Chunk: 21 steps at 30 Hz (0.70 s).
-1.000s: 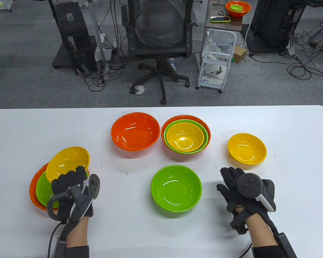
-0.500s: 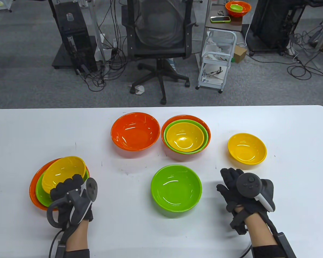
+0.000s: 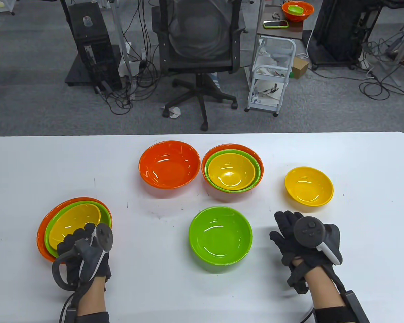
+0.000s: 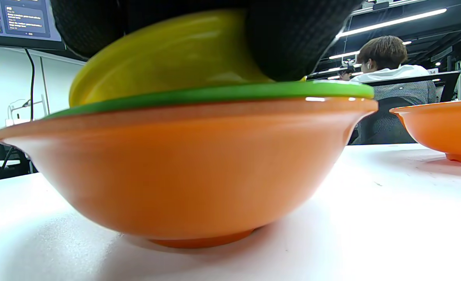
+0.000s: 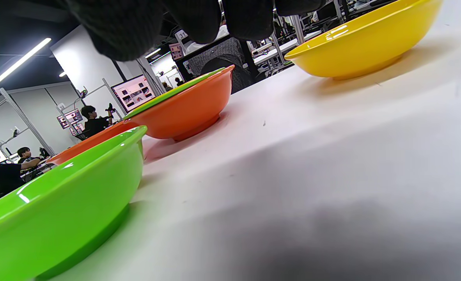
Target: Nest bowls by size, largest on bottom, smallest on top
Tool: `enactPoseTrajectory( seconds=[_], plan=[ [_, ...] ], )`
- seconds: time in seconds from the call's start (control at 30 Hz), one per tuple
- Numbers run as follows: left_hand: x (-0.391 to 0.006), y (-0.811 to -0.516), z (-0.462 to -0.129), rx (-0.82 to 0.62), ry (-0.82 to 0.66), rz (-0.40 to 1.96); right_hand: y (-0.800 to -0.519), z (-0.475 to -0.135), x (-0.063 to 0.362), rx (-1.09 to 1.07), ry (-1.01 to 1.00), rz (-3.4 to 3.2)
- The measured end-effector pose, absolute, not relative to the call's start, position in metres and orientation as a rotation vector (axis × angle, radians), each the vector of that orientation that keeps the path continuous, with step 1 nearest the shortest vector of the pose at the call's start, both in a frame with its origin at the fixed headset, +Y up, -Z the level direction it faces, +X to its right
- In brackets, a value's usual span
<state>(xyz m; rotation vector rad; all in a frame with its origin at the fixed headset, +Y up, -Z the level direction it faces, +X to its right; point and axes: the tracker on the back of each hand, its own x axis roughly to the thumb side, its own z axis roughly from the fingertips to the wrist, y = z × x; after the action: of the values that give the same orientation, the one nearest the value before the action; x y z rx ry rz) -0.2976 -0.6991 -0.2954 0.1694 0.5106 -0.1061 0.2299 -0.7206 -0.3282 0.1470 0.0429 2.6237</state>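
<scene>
Three glossy plastic bowls sit nested at table left: orange bowl at the bottom, green bowl, yellow bowl on top, its near rim hidden under the left hand, whose fingers grip that rim. Right hand rests flat and spread on the white table, holding nothing, between the loose green bowl and loose yellow bowl. Wrist views crop the fingers at the top edge.

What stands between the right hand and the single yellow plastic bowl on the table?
Nothing visible does: only bare white table lies between the right hand and the single yellow plastic bowl.
</scene>
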Motion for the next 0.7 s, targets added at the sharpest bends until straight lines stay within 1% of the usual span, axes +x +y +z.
enactPoseTrajectory(
  seconds=[0.7],
  plan=[
    [-0.2975, -0.7093, -0.2995, 0.085, 0.472, -0.045, -0.7212, -0.3282, 0.2286, 0.147, 0.051, 2.629]
  ],
)
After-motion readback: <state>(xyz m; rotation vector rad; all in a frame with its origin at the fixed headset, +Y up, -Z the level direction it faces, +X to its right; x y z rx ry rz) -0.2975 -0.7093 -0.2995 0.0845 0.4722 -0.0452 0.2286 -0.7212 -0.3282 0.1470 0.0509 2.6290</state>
